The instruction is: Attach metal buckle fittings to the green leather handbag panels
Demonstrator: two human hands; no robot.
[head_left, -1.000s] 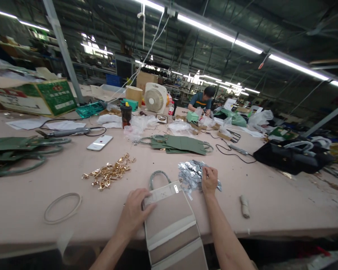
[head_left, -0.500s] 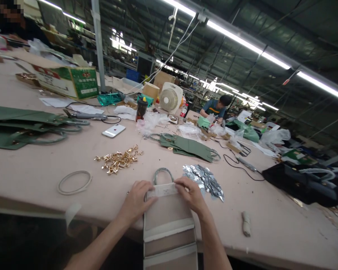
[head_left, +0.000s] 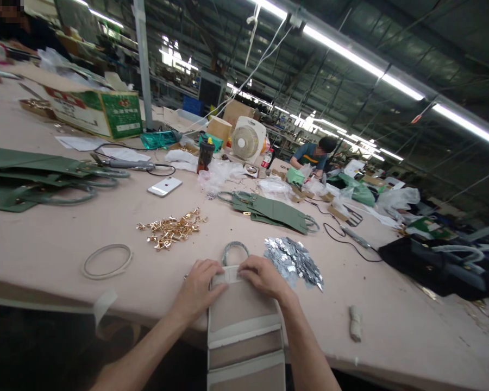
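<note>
A beige bag panel (head_left: 244, 307) with pale cross strips lies over the table's front edge, its lower end hanging towards me. A rounded handle loop (head_left: 235, 244) stands out beyond its far end. My left hand (head_left: 199, 285) is closed on the panel's far left corner, fingers over the edge and thumb on the near face. My right hand (head_left: 264, 277) pinches the pale strip along the far edge, near its middle; whatever lies beneath its fingertips is hidden. Close by on the right is a heap of flat silver metal pieces (head_left: 293, 260). Gold metal fittings (head_left: 175, 228) are piled further left.
A pale cord ring (head_left: 86, 266) lies left, a small beige roll (head_left: 355, 324) right. Beyond are a phone (head_left: 164, 187), green bag pieces (head_left: 269, 210), a fan (head_left: 246, 140) and a dark bag (head_left: 440, 266). A co-worker (head_left: 313, 155) sits across the table.
My right hand has moved left along the panel's far edge, from the right corner to near the middle. My left hand keeps its place on the left corner.
</note>
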